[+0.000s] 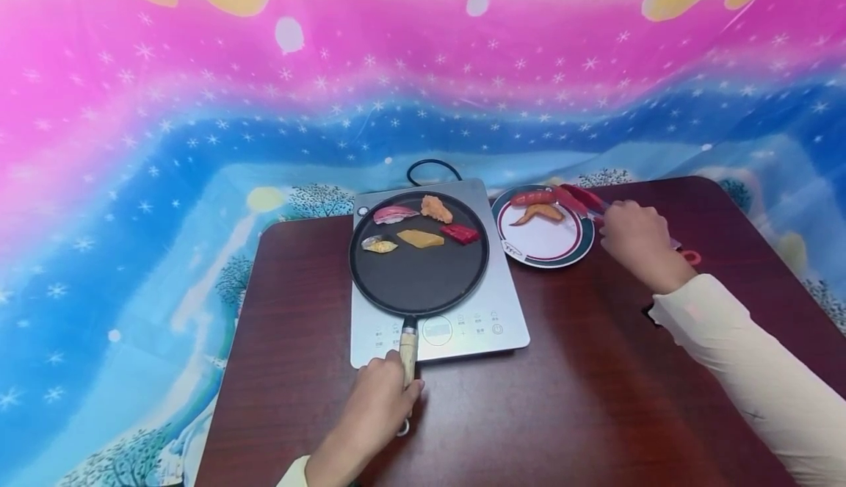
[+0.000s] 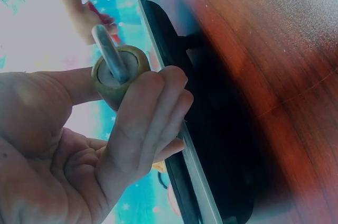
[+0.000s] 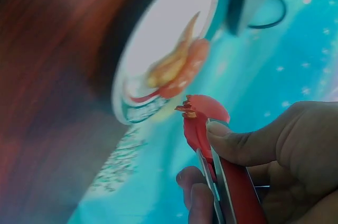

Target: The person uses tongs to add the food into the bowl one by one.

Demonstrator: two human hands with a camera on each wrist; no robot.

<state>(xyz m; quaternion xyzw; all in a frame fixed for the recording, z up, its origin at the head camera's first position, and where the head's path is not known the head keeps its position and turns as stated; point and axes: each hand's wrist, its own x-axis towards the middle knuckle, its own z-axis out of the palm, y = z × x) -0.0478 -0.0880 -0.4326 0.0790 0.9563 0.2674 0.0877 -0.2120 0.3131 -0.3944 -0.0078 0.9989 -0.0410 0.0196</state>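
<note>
My left hand [image 1: 377, 399] grips the pale handle [image 1: 408, 358] of a round black frying pan [image 1: 423, 278]; in the left wrist view its fingers [image 2: 142, 108] curl by the handle's ringed end. My right hand [image 1: 634, 237] holds red-and-silver tongs [image 3: 240, 192] over the right part of a plate. Between the red tips, a small orange-brown bit [image 3: 186, 109] shows in the right wrist view; cannot tell what it is. On the white plate [image 1: 584, 248] with a green rim lie a red sausage [image 1: 532, 198] and a brown wing-shaped piece [image 1: 543, 212].
Under the pan is a silver induction cooker [image 1: 509, 311], its black cord [image 1: 431, 161] looped behind. Several sushi-like food pieces [image 1: 421, 238] lie in the pan's far half. An orange ring-shaped handle [image 1: 691, 257] shows beyond the right wrist. A printed cloth [image 1: 423, 105] hangs behind the wooden table [image 1: 542, 413].
</note>
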